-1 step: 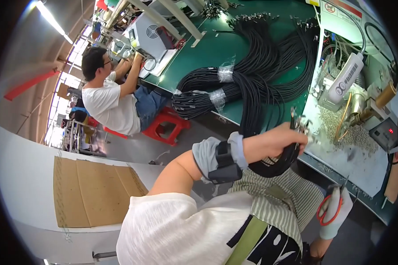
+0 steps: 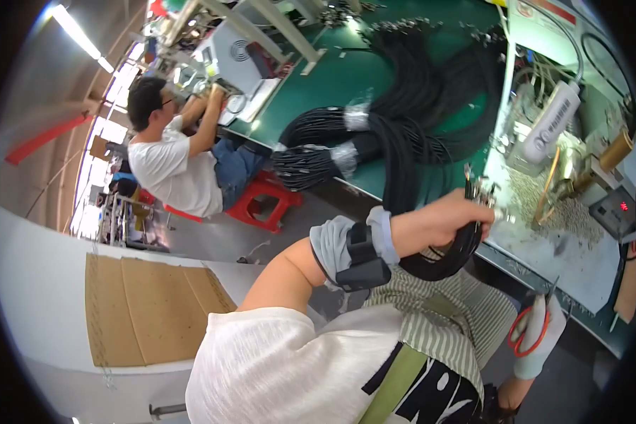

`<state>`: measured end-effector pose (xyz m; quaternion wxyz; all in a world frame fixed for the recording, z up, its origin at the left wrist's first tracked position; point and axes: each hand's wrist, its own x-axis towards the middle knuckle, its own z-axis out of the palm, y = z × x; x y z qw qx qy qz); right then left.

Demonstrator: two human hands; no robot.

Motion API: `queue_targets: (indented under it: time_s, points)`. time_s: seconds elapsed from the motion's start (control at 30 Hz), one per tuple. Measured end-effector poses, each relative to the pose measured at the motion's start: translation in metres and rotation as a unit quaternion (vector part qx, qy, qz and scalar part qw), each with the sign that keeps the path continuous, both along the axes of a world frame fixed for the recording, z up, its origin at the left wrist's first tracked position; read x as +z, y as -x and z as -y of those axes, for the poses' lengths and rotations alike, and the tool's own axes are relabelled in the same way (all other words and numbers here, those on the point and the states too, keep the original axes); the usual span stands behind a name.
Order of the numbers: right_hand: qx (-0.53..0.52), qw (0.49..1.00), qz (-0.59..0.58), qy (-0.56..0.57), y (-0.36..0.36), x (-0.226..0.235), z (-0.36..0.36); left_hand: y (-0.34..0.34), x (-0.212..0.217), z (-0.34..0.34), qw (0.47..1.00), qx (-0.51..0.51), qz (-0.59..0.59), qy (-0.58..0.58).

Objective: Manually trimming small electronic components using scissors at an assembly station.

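My left hand (image 2: pixel 434 222) is closed around a looped bunch of black cables (image 2: pixel 445 263), whose metal-tipped ends (image 2: pixel 479 185) stick up by my fingers. A dark band sits on that wrist over a grey sleeve cuff. The loop hangs in front of my striped apron at the workbench edge. My right hand (image 2: pixel 544 350), in a pale glove, hangs low at the right and holds orange-handled scissors (image 2: pixel 524 332), blades pointing up. Thick taped bundles of black cables (image 2: pixel 396 120) lie on the green table (image 2: pixel 318 85) beyond.
A white mat (image 2: pixel 572 254) on the bench carries a heap of small metal parts (image 2: pixel 533 198), a white device (image 2: pixel 555 120) and brass fittings. A co-worker (image 2: pixel 169 166) sits on a red stool (image 2: pixel 265 201) at the left. Cardboard (image 2: pixel 148 304) leans on a white panel.
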<state>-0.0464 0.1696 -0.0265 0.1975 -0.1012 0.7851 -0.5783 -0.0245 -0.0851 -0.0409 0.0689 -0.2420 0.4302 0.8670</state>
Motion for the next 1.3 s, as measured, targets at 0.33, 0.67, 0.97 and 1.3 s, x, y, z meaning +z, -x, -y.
queue_targets:
  time_s: [0.33, 0.67, 0.97, 1.3]
  points:
    - [0.048, 0.995, 0.049, 0.067, 0.083, 0.008, 0.041, 0.069, 0.002, 0.01, 0.996, -0.092, -0.019, -0.004]
    - [0.121, 0.979, 0.147, 0.075, 0.137, 0.002, 0.059, 0.081, 0.003, 0.009, 0.977, -0.149, 0.031, 0.151]
    - [0.149, 0.977, 0.116, 0.097, 0.137, -0.006, 0.066, 0.083, 0.009, 0.006, 0.953, -0.16, -0.021, 0.256]
    - [0.137, 0.967, 0.159, 0.143, 0.133, -0.001, 0.065, 0.09, 0.014, -0.002, 0.9, -0.159, -0.092, 0.396]
